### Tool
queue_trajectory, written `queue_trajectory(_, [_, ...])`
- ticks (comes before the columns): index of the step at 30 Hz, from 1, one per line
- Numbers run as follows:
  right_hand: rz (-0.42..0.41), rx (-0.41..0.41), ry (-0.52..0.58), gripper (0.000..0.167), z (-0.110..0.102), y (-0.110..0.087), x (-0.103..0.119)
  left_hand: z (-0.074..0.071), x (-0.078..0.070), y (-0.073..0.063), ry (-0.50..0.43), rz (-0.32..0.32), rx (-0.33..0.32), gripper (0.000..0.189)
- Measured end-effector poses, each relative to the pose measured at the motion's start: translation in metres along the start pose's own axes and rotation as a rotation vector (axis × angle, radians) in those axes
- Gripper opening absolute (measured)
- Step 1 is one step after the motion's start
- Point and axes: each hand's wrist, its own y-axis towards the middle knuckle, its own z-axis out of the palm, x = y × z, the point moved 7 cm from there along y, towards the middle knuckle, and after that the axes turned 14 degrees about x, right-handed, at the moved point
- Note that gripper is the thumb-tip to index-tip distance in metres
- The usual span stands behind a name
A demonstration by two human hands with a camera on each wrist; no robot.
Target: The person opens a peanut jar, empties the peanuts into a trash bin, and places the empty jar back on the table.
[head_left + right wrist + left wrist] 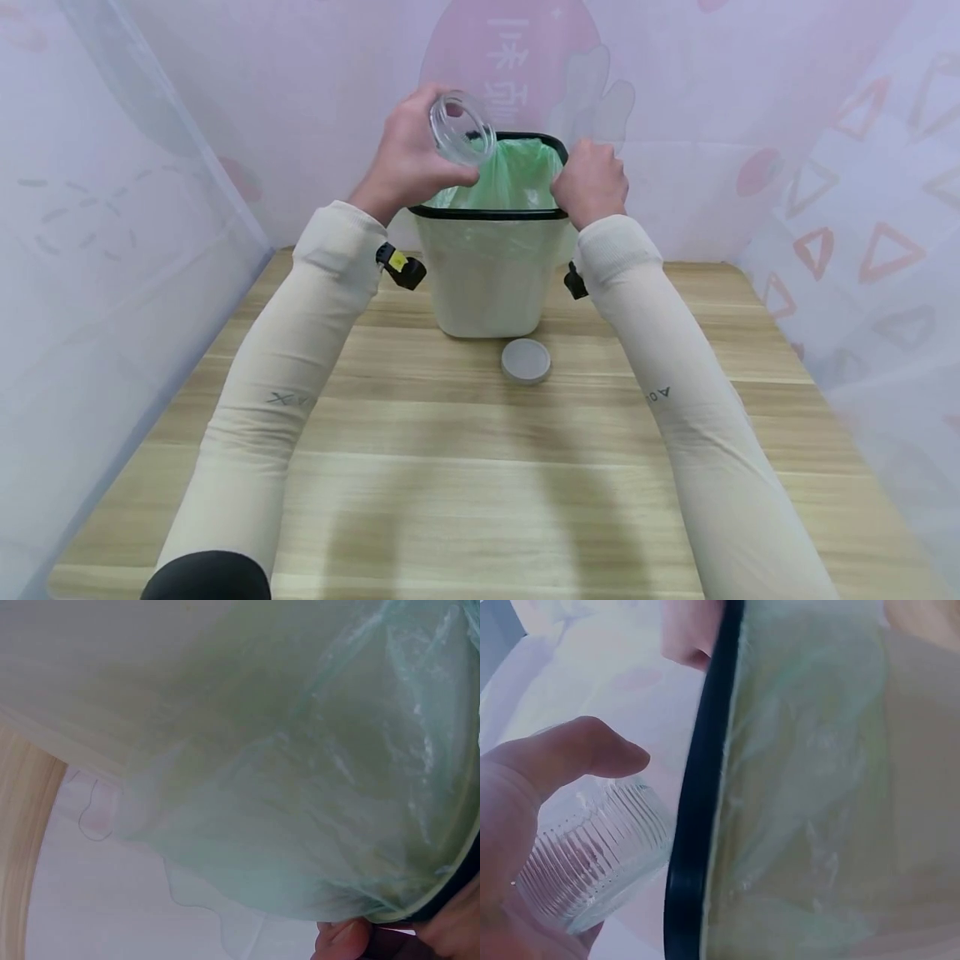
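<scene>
My left hand (415, 154) grips a clear glass jar (462, 129), tilted with its mouth toward me above the left side of the bin's opening. Ribbed sides of the jar (600, 851) show in the left wrist view, thumb and fingers around it. The cream bin (491, 279) stands upright with a black rim (487, 214) and a green plastic bag (525, 171) lining it, folded over the edge. My right hand (592, 183) holds the rim at the right, fingers curled; in the right wrist view a fingertip (343, 941) shows below the bag. The bin's bottom is hidden.
A round grey lid (526, 361) lies on the wooden table (465, 500) just in front of the bin. Pale printed sheets (690, 167) hang behind and along both sides of the table.
</scene>
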Motion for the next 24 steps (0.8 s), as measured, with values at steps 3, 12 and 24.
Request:
queue_trajectory(3, [0.004,-0.001,0.0,0.017,0.0,0.0,0.0,0.0,0.003,-0.004,-0.119,-0.003,0.001,0.084])
queue_trajectory(12, [0.001,0.0,0.008,0.015,0.0,-0.001,0.0,0.003,0.009,-0.02,-0.386,-0.005,0.015,0.071])
queue_trajectory(24, [-0.003,0.002,0.011,0.017,-0.001,-0.001,0.0,0.009,0.006,-0.04,-0.553,0.0,0.065,0.069])
